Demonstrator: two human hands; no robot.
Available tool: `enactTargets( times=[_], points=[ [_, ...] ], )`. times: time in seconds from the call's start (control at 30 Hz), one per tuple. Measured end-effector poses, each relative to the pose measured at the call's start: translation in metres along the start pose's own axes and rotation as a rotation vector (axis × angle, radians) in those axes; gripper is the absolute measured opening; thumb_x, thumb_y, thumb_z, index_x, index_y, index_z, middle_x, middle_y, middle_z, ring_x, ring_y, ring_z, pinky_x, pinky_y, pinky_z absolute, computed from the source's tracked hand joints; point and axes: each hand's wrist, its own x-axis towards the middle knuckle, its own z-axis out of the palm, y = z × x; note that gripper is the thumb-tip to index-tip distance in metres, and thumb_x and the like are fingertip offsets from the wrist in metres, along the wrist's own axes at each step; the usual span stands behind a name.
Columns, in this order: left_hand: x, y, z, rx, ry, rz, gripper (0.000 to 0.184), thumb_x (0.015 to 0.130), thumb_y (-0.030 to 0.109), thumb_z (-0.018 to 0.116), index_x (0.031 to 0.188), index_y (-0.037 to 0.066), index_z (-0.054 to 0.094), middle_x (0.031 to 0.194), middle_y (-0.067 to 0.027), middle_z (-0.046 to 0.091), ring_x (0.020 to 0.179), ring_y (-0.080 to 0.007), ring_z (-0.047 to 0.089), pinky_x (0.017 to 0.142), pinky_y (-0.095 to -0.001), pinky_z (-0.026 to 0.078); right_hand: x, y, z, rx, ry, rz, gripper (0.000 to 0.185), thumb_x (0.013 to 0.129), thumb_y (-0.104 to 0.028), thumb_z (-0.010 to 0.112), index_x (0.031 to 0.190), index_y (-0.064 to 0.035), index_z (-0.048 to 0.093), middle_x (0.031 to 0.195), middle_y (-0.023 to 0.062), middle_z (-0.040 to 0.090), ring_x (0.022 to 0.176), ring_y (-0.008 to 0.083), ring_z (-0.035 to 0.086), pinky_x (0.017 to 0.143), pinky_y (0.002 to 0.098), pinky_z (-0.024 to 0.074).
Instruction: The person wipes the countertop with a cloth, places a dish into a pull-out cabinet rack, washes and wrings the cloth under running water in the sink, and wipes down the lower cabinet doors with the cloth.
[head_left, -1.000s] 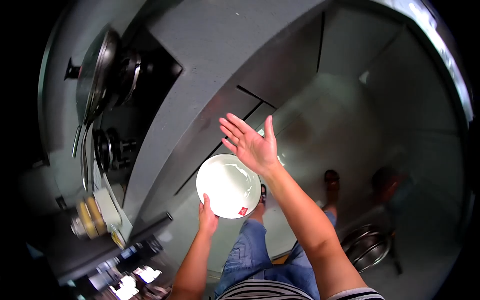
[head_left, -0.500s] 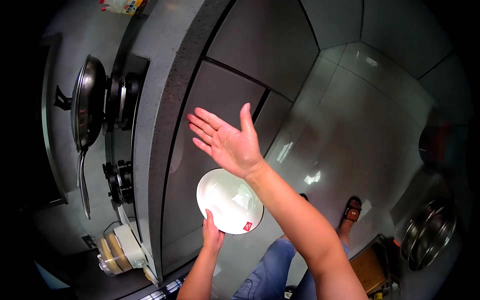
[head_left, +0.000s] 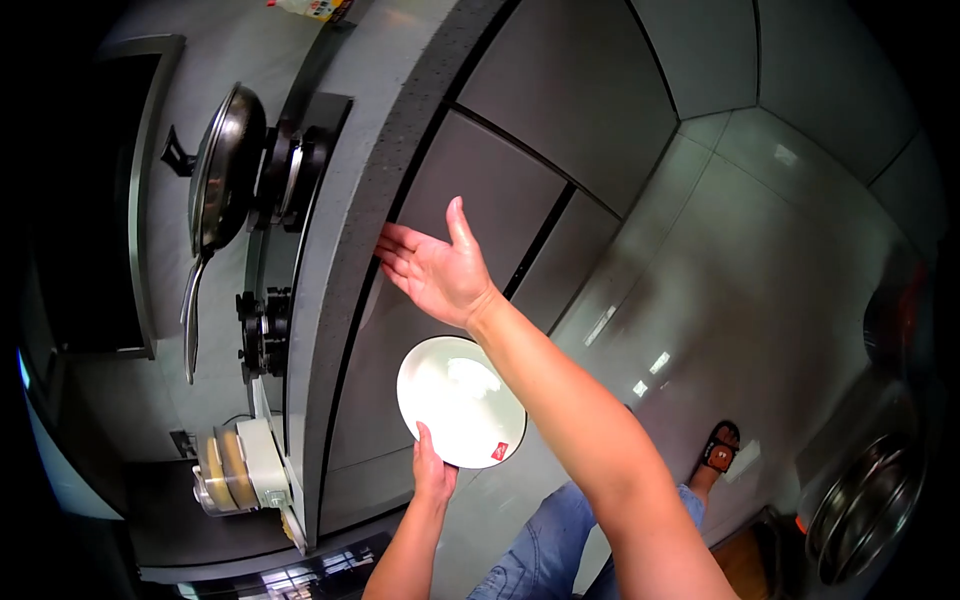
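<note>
One white plate [head_left: 460,402], round, no long axis, grasped at the rim by the left hand [head_left: 434,472], at that hand's one o'clock. Right hand [head_left: 445,280] open, holding nothing; plate at its six, fingertips near counter edge [head_left: 370,180] toward ten.

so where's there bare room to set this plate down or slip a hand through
Widest: floor between cabinet fronts and sandaled foot. The counter strip between hob and front edge is bare, but looks narrow for the plate. It's crowded along the pan, second burner and tiered appliance, and around the metal pans on the right.
</note>
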Motion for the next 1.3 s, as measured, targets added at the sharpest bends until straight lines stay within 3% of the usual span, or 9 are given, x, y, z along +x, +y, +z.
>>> enactTargets(
  times=[0.37,0.47,0.77,0.93,1.0,1.07,1.2,1.23,1.3],
  points=[
    [-0.042,0.007,-0.023,0.003,0.042,-0.002,0.062,0.101,0.045,0.039,0.142,0.000,0.030,0.142,-0.0141,0.043,0.129,-0.0281,0.046,0.106,-0.0422,0.040,0.012,0.007,0.010,0.049,0.123,0.042,0.099,0.088,-0.075,0.024,0.147,0.0048,0.022,0.151,0.0140,0.031,0.139,0.0261,0.027,0.116,0.0330,0.0164],
    [-0.055,0.017,-0.016,-0.052,0.054,-0.011,0.060,0.101,0.042,0.041,0.141,-0.001,0.030,0.141,-0.0153,0.043,0.127,-0.0279,0.046,0.106,-0.0420,0.040,0.007,0.008,0.012,0.018,0.154,0.045,0.101,0.087,-0.076,0.025,0.148,0.0047,0.020,0.153,0.0153,0.026,0.142,0.0266,0.022,0.117,0.0358,0.0076],
    [-0.098,0.054,-0.022,-0.107,0.104,-0.119,0.063,0.099,0.043,0.046,0.140,-0.002,0.030,0.139,-0.0174,0.045,0.126,-0.0283,0.048,0.104,-0.0409,0.043,-0.040,-0.004,0.047,0.094,0.338,0.059,0.091,0.090,-0.071,0.032,0.140,0.0052,0.036,0.142,0.0141,0.040,0.134,0.0253,0.037,0.112,0.0349,0.0271],
    [-0.119,0.082,-0.005,-0.178,0.060,-0.147,0.064,0.098,0.043,0.049,0.139,-0.003,0.032,0.138,-0.0176,0.046,0.125,-0.0277,0.049,0.103,-0.0394,0.043,-0.073,-0.025,0.087,-0.005,0.366,0.161,0.097,0.087,-0.076,0.030,0.143,0.0043,0.033,0.144,0.0144,0.041,0.137,0.0234,0.034,0.113,0.0349,0.0262],
    [-0.127,0.081,-0.006,-0.195,0.102,-0.192,0.064,0.098,0.043,0.049,0.140,-0.004,0.031,0.138,-0.0175,0.046,0.124,-0.0275,0.049,0.103,-0.0389,0.043,-0.092,-0.025,0.111,-0.260,0.563,0.212,0.094,0.089,-0.074,0.029,0.144,0.0018,0.032,0.145,0.0125,0.041,0.136,0.0227,0.034,0.112,0.0347,0.0272],
    [-0.136,0.087,-0.003,-0.237,0.116,-0.214,0.063,0.099,0.042,0.048,0.140,-0.003,0.032,0.138,-0.0171,0.046,0.124,-0.0275,0.050,0.103,-0.0399,0.043,-0.117,-0.021,0.134,-0.598,0.687,0.414,0.080,0.092,-0.070,0.030,0.147,-0.0108,0.033,0.144,0.0083,0.041,0.132,0.0221,0.037,0.109,0.0402,0.0294],
    [-0.139,0.106,0.005,-0.327,0.090,-0.236,0.059,0.100,0.041,0.045,0.139,-0.003,0.035,0.136,-0.0172,0.049,0.123,-0.0275,0.052,0.102,-0.0410,0.044,-0.147,-0.007,0.207,-0.735,0.556,0.785,0.071,0.095,-0.056,0.046,0.150,-0.0162,0.024,0.140,0.0089,0.040,0.124,0.0271,0.046,0.092,0.0443,0.0463],
    [-0.142,0.110,0.005,-0.339,0.072,-0.242,0.059,0.100,0.042,0.044,0.139,-0.002,0.036,0.136,-0.0167,0.050,0.123,-0.0270,0.052,0.101,-0.0404,0.044,-0.156,0.003,0.221,-0.751,0.644,0.799,0.071,0.095,-0.036,0.056,0.151,-0.0149,0.016,0.137,0.0121,0.041,0.120,0.0278,0.050,0.081,0.0421,0.0542],
    [-0.146,0.120,0.002,-0.315,0.047,-0.259,0.059,0.100,0.043,0.043,0.138,-0.002,0.039,0.134,-0.0146,0.052,0.120,-0.0243,0.053,0.100,-0.0383,0.044,-0.157,0.035,0.248,-0.852,0.688,0.747,0.066,0.097,-0.024,0.051,0.151,-0.0138,0.013,0.139,0.0122,0.041,0.115,0.0277,0.054,0.080,0.0412,0.0562]
  ],
)
